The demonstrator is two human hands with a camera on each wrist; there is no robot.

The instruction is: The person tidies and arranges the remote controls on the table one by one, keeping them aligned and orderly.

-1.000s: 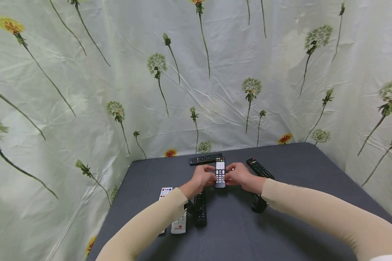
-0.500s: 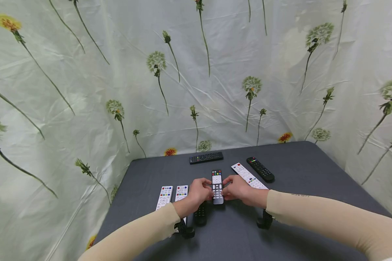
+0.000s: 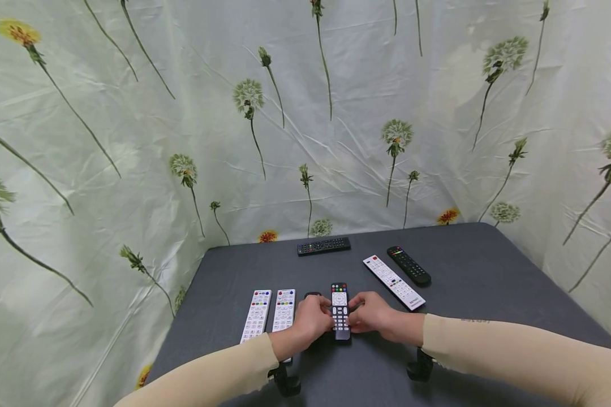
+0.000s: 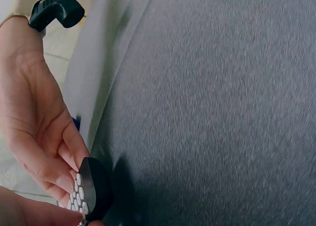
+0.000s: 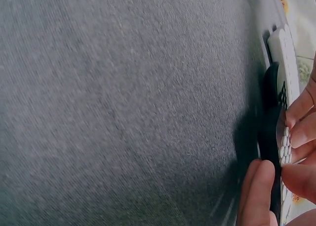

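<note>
A slim black remote control (image 3: 340, 333) with white and coloured buttons stands lengthwise between my hands at the middle of the table. My left hand (image 3: 312, 321) grips its left edge, and my right hand (image 3: 374, 314) pinches the right edge. In the left wrist view, the remote's dark end (image 4: 98, 189) shows close above the cloth beside its shadow; whether it touches is unclear. The right wrist view has its black side (image 5: 269, 142) between fingers. Just left of it, another black remote (image 3: 313, 294) lies mostly hidden behind my left hand.
Two white remotes, an outer one (image 3: 257, 314) and an inner one (image 3: 284, 310), lie side by side to the left. A black remote (image 3: 323, 246) lies crosswise at the back. On the right, a white remote (image 3: 394, 282) and a black remote (image 3: 409, 265) lie slanted on the grey table (image 3: 468, 271).
Both hands have brought the held remote control from the back of the table toward me, down beside the left-hand black remote. The slanted white remote has come into view from behind my right hand.
</note>
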